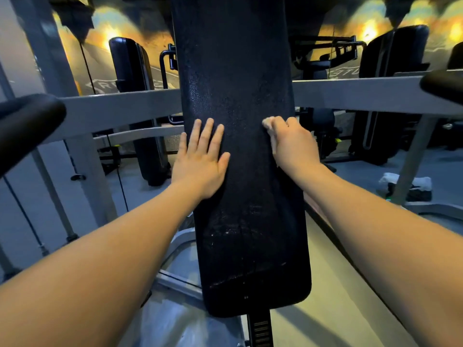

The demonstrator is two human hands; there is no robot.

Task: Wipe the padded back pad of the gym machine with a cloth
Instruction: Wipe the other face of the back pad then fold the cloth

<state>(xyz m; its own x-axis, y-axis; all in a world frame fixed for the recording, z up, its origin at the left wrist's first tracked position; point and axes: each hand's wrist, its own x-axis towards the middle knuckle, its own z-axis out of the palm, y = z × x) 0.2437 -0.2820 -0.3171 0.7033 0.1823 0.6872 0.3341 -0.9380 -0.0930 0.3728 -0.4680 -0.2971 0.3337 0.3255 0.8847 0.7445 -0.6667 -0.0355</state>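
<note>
The black padded back pad (240, 83) runs tall through the middle of the view, its surface textured and streaked with pale marks low down. My left hand (203, 159) lies flat on the pad's left side, fingers straight and spread. My right hand (293, 144) is curled round a small pale cloth (268, 125) and holds it against the pad's right edge. Only a bit of the cloth shows past the fingers.
A grey steel crossbar (112, 108) of the machine passes behind the pad. Black padded handles (27, 123) stick out at far left and at far right (443, 86). Other black machines stand behind. A white towel (406, 181) lies on the grey floor at right.
</note>
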